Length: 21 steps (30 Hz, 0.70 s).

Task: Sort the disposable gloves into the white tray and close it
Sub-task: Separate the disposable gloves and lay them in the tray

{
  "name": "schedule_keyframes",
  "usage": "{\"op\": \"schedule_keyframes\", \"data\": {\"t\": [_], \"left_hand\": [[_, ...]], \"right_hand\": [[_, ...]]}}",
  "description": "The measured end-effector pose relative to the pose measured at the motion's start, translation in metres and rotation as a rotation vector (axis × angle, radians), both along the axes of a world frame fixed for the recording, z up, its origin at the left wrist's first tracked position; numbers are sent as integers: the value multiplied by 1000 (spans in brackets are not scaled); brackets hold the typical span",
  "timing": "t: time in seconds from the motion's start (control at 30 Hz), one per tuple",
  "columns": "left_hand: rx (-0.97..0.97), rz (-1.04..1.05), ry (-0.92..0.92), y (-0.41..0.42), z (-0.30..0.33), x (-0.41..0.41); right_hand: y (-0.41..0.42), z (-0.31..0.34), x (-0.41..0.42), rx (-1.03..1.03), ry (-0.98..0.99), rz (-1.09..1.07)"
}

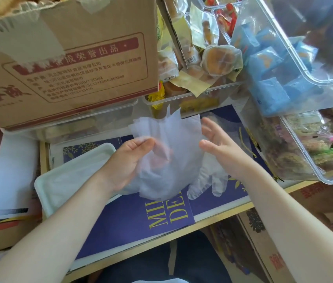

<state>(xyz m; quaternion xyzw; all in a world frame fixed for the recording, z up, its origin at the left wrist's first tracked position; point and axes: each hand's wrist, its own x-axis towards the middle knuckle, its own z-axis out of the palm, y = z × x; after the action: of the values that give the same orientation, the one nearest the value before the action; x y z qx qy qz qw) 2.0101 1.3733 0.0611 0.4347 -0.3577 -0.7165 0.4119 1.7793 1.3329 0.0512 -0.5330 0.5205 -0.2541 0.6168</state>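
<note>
Left hand pinching a bunch of translucent disposable gloves above the purple printed surface. Right hand open just beside them. White tray at left; another glove lying flat beneath.

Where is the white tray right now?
In the head view the white tray sits left of centre on the purple sheet, below the cardboard box, with the left hand holding the gloves at its right edge.
</note>
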Motion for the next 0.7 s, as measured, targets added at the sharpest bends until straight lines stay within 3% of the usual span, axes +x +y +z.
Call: {"op": "schedule_keyframes", "data": {"t": [0.17,0.3,0.5,0.57,0.7], "left_hand": [[74,-89,135,3,3,-1],[113,-125,176,4,-2,-5],[167,-218,197,6,-11,-14],[156,-158,160,7,-13,-18],[187,37,-109,4,-27,-24]], "right_hand": [[-2,0,-4,116,-213,355],[-4,-6,-3,139,-226,315],[0,-15,-2,234,-287,452],[2,-18,-8,242,-321,423],[2,-23,-30,313,-308,327]]}}
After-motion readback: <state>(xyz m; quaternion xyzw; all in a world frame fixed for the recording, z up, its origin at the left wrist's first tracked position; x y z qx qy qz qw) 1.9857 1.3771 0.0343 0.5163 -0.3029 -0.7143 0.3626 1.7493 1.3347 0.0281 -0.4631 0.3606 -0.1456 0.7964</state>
